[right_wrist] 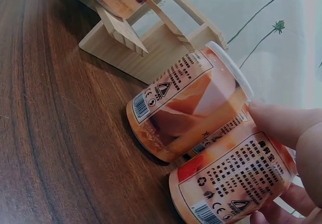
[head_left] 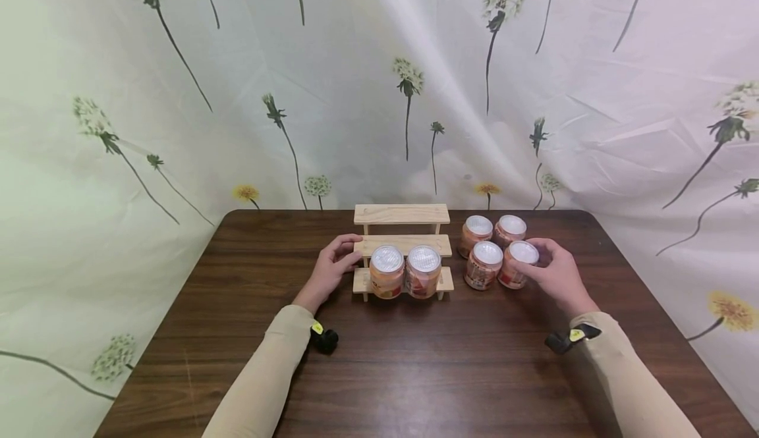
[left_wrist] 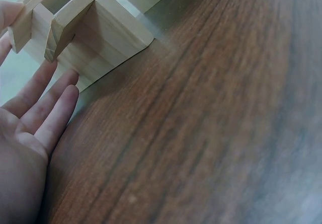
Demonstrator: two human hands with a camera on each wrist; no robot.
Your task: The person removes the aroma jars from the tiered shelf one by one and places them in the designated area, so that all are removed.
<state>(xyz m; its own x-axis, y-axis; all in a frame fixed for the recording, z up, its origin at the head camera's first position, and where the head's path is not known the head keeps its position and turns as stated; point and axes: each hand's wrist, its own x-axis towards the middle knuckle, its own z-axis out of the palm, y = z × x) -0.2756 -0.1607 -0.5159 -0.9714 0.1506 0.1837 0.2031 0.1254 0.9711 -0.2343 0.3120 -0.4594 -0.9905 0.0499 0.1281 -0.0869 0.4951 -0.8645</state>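
Note:
A three-step wooden rack (head_left: 403,246) stands on the table, two labelled jars (head_left: 387,273) with clear lids side by side on its lowest step. At the rack's left end, my left hand (head_left: 332,268) holds the middle step between thumb and fingers; in the left wrist view the other fingers (left_wrist: 55,113) spread along the side. Right of the rack, several similar jars (head_left: 476,234) are grouped upright. My right hand (head_left: 556,273) grips the front right jar (right_wrist: 231,176), thumb near its top and fingers behind it. Beside it is the front left jar (right_wrist: 176,108).
The dark wood-grain table (head_left: 415,365) extends in front of the rack and jars. Behind its far edge hangs a pale curtain (head_left: 356,82) printed with dandelions. A small black camera is strapped at each wrist.

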